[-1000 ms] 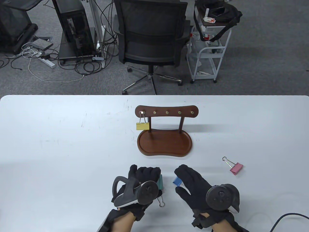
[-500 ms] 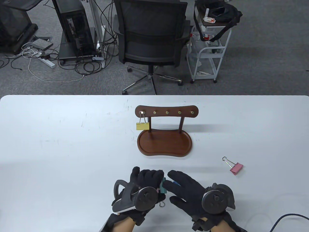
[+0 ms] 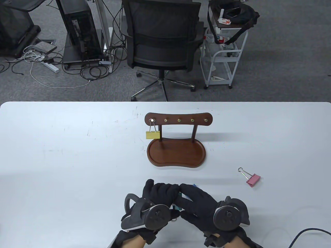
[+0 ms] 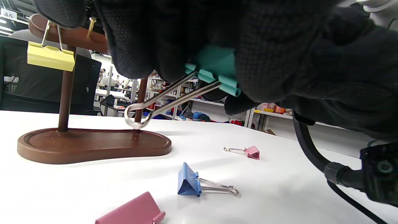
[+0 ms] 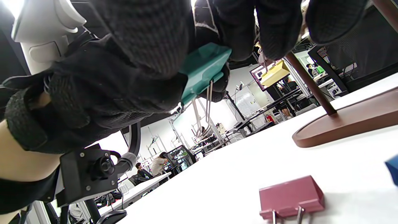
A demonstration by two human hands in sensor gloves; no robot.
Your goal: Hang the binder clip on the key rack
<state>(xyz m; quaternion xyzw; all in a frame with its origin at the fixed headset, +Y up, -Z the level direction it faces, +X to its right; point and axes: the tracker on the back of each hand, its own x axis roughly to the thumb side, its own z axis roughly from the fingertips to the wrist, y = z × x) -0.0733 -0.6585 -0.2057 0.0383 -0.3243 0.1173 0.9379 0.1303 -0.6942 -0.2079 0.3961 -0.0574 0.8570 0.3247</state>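
Note:
A teal binder clip [image 3: 177, 206] is held above the table between both hands near the front edge. My left hand [image 3: 165, 190] grips it. My right hand [image 3: 188, 192] pinches its body from the other side. It also shows in the left wrist view [image 4: 217, 68], wire handles pointing down and left, and in the right wrist view [image 5: 203, 67]. The wooden key rack [image 3: 178, 120] stands at the table's middle, beyond the hands. A yellow clip [image 3: 153, 134] hangs on its leftmost peg. The other pegs are bare.
A blue clip [image 4: 188, 183] and a dark pink clip [image 4: 133, 211] lie on the table under the hands. A lighter pink clip [image 3: 253, 180] lies to the right. The rack's tray base [image 3: 177, 153] sits in front of its posts. A black cable [image 3: 305, 233] lies at the front right.
My right hand has let go of the blue clip and moved left to meet the left hand. Both hands now close on the teal clip.

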